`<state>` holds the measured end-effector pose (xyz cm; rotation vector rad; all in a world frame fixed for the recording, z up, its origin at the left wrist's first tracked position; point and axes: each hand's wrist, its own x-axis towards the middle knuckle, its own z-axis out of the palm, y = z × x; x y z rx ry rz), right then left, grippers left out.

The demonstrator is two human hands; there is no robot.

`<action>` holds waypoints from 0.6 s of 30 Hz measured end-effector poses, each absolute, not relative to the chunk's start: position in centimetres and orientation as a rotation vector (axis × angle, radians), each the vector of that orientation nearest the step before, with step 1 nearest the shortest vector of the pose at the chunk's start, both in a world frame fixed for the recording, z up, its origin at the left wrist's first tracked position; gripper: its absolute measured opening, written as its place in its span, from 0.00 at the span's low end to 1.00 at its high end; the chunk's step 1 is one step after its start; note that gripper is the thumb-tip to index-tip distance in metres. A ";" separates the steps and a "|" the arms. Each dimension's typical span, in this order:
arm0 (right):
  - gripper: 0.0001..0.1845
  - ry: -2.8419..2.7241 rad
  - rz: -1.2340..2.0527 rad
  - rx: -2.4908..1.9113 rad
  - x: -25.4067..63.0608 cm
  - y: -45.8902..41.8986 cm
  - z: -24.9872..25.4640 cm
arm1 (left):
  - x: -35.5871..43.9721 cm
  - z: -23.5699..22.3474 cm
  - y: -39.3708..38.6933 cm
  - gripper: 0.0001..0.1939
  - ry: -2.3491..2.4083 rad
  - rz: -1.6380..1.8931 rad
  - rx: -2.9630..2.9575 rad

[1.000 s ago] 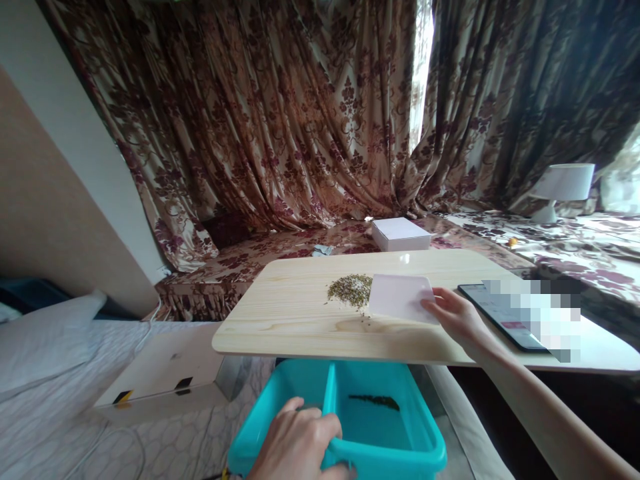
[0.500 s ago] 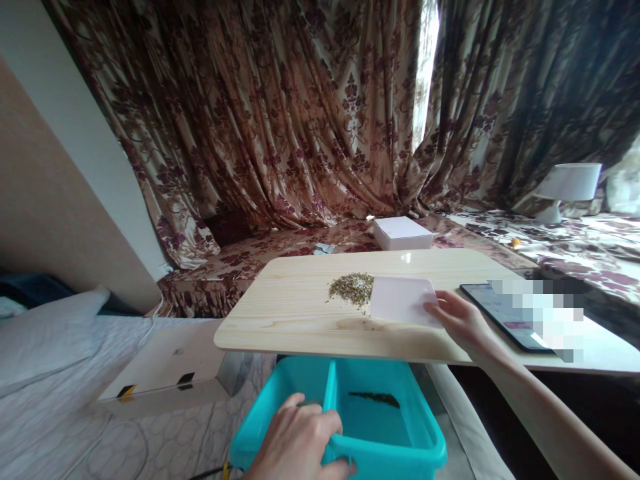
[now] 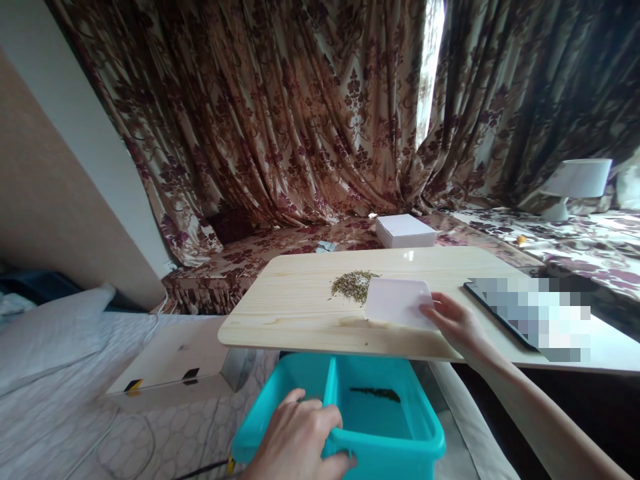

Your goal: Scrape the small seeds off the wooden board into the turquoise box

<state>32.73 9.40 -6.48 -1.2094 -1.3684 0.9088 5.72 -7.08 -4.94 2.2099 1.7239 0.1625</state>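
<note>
My right hand [image 3: 457,325] pinches the right edge of a thin white flat sheet, perhaps a plastic scraper [image 3: 397,303], over the pale wooden tabletop [image 3: 280,300]. Against the sheet's left edge lies a loose heap of small green-brown dried bits [image 3: 353,287]; a few specks are scattered nearer the front edge. Below the table stands a turquoise two-compartment bin [image 3: 420,417]. My left hand [image 3: 305,433] grips its near rim at the divider, fingers over the edge. A strip of dark bits [image 3: 376,394] lies in the bin's right compartment; my hand hides part of the left one.
A tablet [image 3: 500,313], partly blurred out, lies at the table's right. Behind the table sits a white box [image 3: 405,230]. A pale carton [image 3: 175,357] rests on the bed at left, and a lamp [image 3: 583,180] stands far right.
The white sheet has shifted slightly left toward the heap, with my right hand. A few bits now lie closer to the table's front edge. My left hand stays on the bin.
</note>
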 end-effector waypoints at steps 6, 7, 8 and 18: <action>0.17 -1.401 0.909 -1.253 32.4 8.1 -5.7 | 5.6 -4.6 -7.4 0.07 1.716 0.257 2.204; 0.18 -1.397 0.898 -1.267 32.3 7.8 -5.4 | 5.7 -4.5 -7.4 0.06 1.717 0.264 2.198; 0.18 -1.390 0.889 -1.279 32.2 7.6 -5.2 | 5.7 -4.3 -7.5 0.06 1.719 0.269 2.190; 0.22 -1.445 0.981 -1.178 31.0 6.1 -5.2 | 5.2 -4.2 -7.5 0.05 1.718 0.318 2.166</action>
